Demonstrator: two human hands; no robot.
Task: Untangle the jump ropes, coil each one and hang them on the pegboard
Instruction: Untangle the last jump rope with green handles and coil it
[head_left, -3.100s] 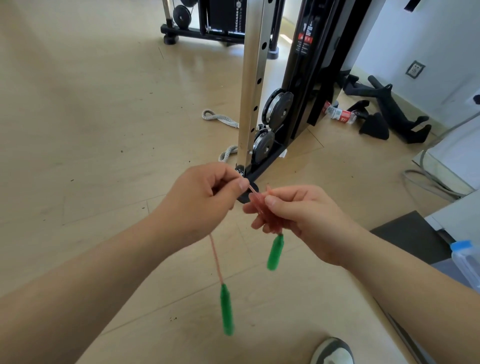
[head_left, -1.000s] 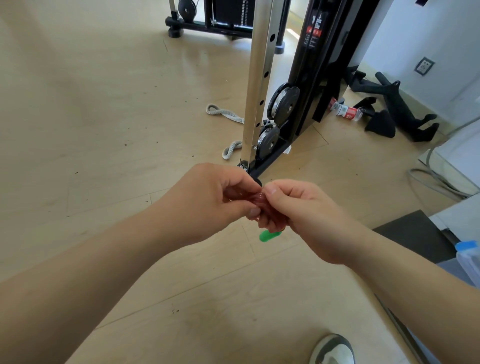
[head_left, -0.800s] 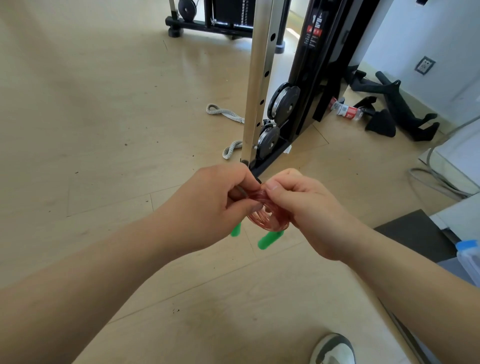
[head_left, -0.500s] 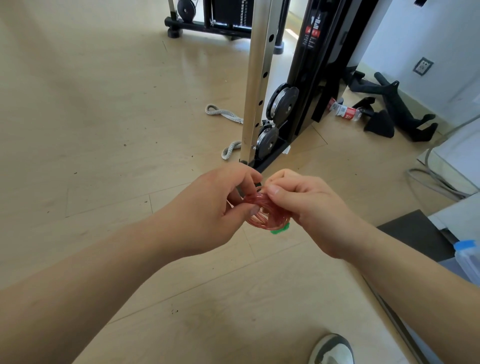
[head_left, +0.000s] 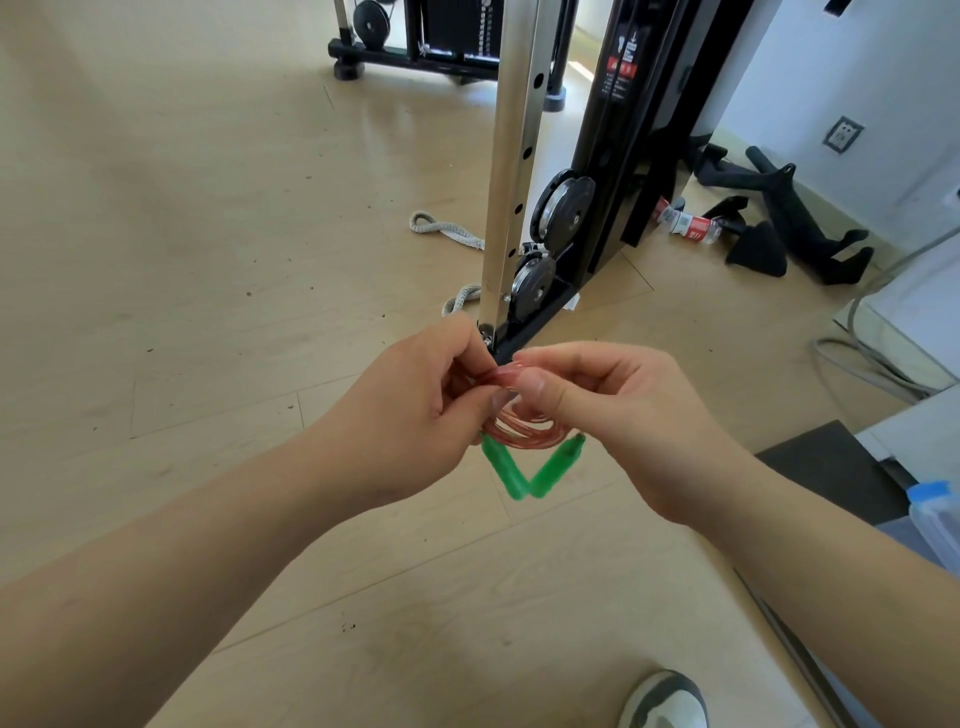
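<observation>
A translucent pinkish-red jump rope (head_left: 524, 428) coil with bright green handles (head_left: 527, 467) shows at centre. Upper centre: chrome post (head_left: 511, 156), black frame (head_left: 639, 130). Pale beige wood-grain floor (head_left: 208, 234).

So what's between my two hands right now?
In the head view, the coiled pink jump rope spans the gap between your left hand and right hand. Both pinch it, and its two green handles hang just below.
</observation>
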